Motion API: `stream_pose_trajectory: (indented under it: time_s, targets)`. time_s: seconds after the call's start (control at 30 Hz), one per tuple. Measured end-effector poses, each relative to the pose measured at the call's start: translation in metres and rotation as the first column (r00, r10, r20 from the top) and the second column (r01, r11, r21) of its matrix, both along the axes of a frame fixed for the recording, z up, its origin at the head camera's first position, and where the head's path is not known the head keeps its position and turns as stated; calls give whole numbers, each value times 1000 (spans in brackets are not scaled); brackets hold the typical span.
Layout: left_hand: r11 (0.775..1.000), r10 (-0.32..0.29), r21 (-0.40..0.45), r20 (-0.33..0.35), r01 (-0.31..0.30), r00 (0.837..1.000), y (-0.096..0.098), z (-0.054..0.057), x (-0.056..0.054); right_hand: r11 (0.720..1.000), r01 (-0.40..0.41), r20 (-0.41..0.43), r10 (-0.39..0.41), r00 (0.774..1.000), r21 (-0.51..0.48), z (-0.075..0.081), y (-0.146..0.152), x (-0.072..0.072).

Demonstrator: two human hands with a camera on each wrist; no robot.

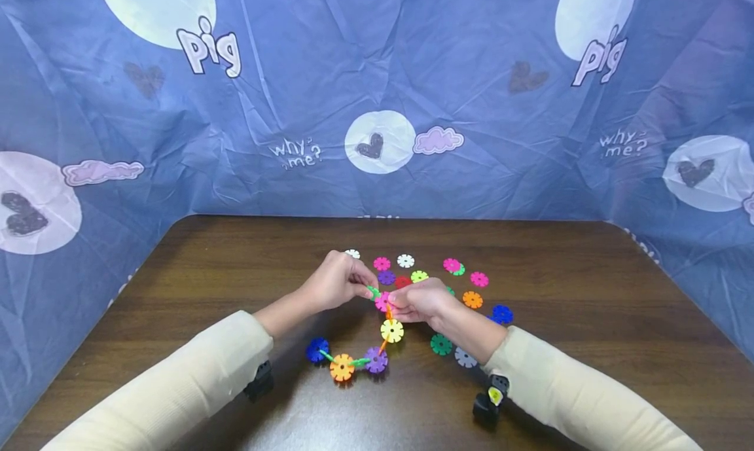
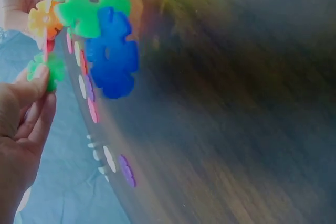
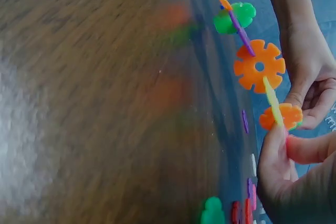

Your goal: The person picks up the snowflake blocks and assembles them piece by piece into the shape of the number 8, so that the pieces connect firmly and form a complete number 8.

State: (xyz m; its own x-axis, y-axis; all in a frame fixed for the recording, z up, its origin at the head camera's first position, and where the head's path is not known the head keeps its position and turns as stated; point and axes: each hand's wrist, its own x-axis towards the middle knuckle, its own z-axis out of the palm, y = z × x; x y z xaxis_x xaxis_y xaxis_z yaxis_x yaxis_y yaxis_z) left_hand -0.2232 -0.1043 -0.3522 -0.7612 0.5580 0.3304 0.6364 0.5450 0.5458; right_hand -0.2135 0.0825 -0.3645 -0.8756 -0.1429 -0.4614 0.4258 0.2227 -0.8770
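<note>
Probably light and stiff, the chain [image 1: 391,331] trails toward seven o'clock; hold rims. Left hand [image 1: 340,282] pinches green disc [image 2: 56,72], right hand [image 1: 421,300] pink disc [image 1: 382,302].

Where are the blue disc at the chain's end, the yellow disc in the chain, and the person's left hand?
Blue disc [image 2: 117,54]: left wrist view, on its face beside the centre hole.
Yellow disc [image 1: 393,333]: head view, near its middle.
Left hand [image 1: 340,282]: head view, back of the hand.

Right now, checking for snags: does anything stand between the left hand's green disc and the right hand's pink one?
Nothing visible: the green disc in the left hand meets the pink disc the right hand pinches.
</note>
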Motion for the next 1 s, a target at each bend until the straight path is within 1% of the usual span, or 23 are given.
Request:
stream_pose_trajectory:
  time_s: [0.13, 0.23, 0.33, 0.47, 0.57, 0.6, 0.67, 0.7, 0.77, 0.83, 0.9, 1.0]
  targets:
    - [999, -35, -15, -45, 34, 998, 0, 1, -1, 1000, 25, -18, -25, 1000, -6, 2, -3, 2]
    - [999, -46, -15, -44, 45, 998, -1, 3, -1, 999, 39, -16, -40, 999, -21, 2, -4, 3]
    - [998, -59, 5, 0, 59, 998, -3, 5, -3, 999, 15, 6, -14, 1000, -38, 1, -3, 2]
    - [996, -83, 13, 73, 83, 994, -5, 6, -7, 995, -77, 34, 79, 996, -56, 1, 1, -1]
    - [996, -91, -10, 116, 93, 989, -5, 8, -9, 989, -128, 32, 130, 991, -77, 1, 4, -2]
    - [996, -78, -27, 130, 82, 988, -5, 10, -10, 986, -138, 28, 141, 990, -88, 1, 5, -2]
    - [996, -27, -86, 135, 39, 990, -7, 14, -13, 983, -151, 21, 154, 988, -101, 0, 7, -3]
    - [992, 12, -123, 130, 4, 991, -9, 17, -15, 983, -153, 20, 156, 988, -103, -1, 8, -4]
    - [977, 103, -199, 108, -80, 989, -13, 23, -20, 984, -151, 10, 153, 988, -98, -2, 11, -5]
    - [950, 193, -264, 75, -167, 978, -19, 25, -27, 987, -141, 1, 141, 990, -80, -2, 13, -6]
    - [920, 268, -315, 72, -233, 961, -25, 25, -32, 989, -129, -5, 128, 992, -69, -3, 14, -6]
    - [875, 340, -394, 85, -282, 937, -34, 19, -37, 990, -123, -5, 123, 992, -64, -2, 16, -6]
